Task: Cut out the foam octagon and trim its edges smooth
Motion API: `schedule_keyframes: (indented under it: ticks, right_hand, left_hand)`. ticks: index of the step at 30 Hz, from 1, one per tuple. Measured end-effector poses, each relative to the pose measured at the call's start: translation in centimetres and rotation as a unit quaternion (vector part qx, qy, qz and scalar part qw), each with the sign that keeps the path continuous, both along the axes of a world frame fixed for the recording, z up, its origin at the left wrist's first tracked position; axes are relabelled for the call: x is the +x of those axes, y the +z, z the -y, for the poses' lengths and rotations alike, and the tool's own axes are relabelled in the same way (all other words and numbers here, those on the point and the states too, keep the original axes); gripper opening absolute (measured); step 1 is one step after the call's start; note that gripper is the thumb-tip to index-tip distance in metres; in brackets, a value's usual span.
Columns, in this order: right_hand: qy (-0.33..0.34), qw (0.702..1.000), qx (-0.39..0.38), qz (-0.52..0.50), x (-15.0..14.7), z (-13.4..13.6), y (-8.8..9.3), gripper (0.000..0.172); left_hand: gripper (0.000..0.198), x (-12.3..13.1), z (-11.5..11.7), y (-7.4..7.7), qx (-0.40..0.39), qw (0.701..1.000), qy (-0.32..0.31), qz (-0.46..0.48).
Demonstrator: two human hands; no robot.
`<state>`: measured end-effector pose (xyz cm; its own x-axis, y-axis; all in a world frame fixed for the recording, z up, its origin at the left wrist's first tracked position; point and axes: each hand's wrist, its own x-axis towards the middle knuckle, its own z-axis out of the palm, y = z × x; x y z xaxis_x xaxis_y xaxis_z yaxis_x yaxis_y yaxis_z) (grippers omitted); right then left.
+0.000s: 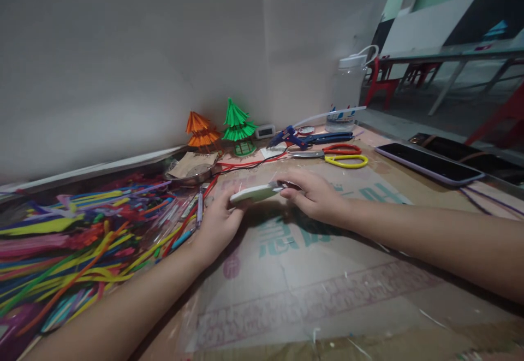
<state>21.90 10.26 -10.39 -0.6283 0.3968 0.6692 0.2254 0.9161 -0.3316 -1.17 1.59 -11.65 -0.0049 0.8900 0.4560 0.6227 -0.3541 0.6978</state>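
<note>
My left hand point(221, 219) grips the left edge of a thin, pale greenish-white flat piece point(254, 193), rounded at its near end, held above the cardboard point(295, 290). Its exact kind is unclear. My right hand point(315, 194) is closed at the other end of the piece, thumb and fingers pinching a small whitish bit there that I cannot make out. Beyond my hands lie scissors point(346, 160) with red and yellow handles and a blue glue gun point(289, 138) with a clear glue stick. An orange paper-like tree point(201, 131) and a green one point(238, 126) stand behind.
Many coloured pipe cleaners point(82, 246) are heaped at the left, near a round dish point(194, 172). A phone point(429, 163) lies at the right. Pliers point(327, 137) and a water bottle point(347, 96) are at the back, before a white partition point(164, 60).
</note>
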Motion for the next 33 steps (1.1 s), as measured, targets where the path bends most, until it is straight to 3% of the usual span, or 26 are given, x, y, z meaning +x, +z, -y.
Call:
schedule_keyframes:
  ticks: [33]
  right_hand:
    - [0.01, 0.997, 0.08, 0.022, 0.29, 0.09, 0.27, 0.026]
  left_hand:
    - [0.015, -0.15, 0.1, 0.22, 0.033, 0.997, -0.044, -0.052]
